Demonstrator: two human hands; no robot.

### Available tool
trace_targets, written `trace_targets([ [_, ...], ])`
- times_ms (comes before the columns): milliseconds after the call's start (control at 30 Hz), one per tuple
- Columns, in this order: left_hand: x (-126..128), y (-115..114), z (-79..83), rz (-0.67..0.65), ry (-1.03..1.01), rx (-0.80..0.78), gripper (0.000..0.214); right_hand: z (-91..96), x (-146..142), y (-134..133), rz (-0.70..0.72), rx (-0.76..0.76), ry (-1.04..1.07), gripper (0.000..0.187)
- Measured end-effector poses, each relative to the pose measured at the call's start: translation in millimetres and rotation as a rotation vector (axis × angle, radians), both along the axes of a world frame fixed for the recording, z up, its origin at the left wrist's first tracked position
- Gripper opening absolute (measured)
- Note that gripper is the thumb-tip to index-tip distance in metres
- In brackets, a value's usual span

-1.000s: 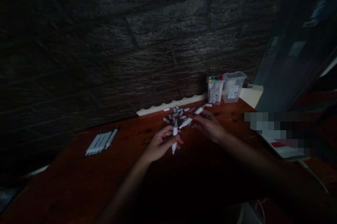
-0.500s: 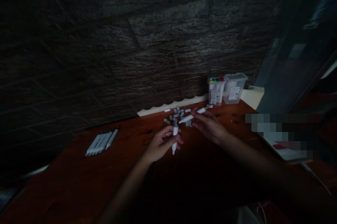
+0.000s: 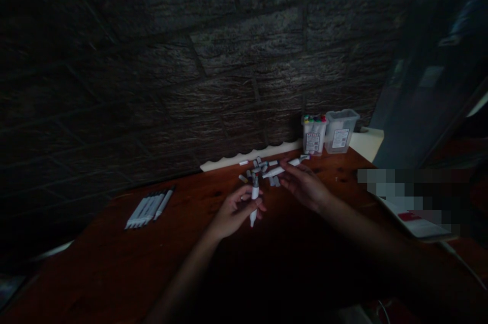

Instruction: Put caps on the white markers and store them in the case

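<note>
My left hand is closed round a white marker, held nearly upright with its lower tip pointing toward me. In my right hand is another white marker, pinched by the fingers and slanting down to the left. Behind and between the two hands lies a loose heap of marker caps, mostly grey and white. More caps rest close under my right hand. The scene is dim, so the markers' tips are hard to make out.
Several markers lie side by side on the wooden table at left. At the back right stand a clear box of colourful-capped markers and a second clear box. A wavy white strip runs along the stone wall.
The view has shifted slightly, so everything sits a little lower. My right hand has moved slightly away from the caps beneath it, which show more now. Both hands keep their markers.
</note>
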State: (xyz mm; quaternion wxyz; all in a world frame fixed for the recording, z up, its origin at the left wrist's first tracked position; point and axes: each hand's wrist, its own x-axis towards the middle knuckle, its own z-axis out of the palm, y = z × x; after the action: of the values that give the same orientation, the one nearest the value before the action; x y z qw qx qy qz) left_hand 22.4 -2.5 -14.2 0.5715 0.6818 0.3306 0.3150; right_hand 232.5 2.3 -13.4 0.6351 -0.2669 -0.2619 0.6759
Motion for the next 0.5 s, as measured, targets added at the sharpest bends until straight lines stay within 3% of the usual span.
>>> trace_targets([
  [500, -0.1, -0.3, -3.1, -0.011, 0.043, 0.017, 0.034, -1.5, 1.0, 1.2, 0.027, 0.036, -0.030, 0.016],
])
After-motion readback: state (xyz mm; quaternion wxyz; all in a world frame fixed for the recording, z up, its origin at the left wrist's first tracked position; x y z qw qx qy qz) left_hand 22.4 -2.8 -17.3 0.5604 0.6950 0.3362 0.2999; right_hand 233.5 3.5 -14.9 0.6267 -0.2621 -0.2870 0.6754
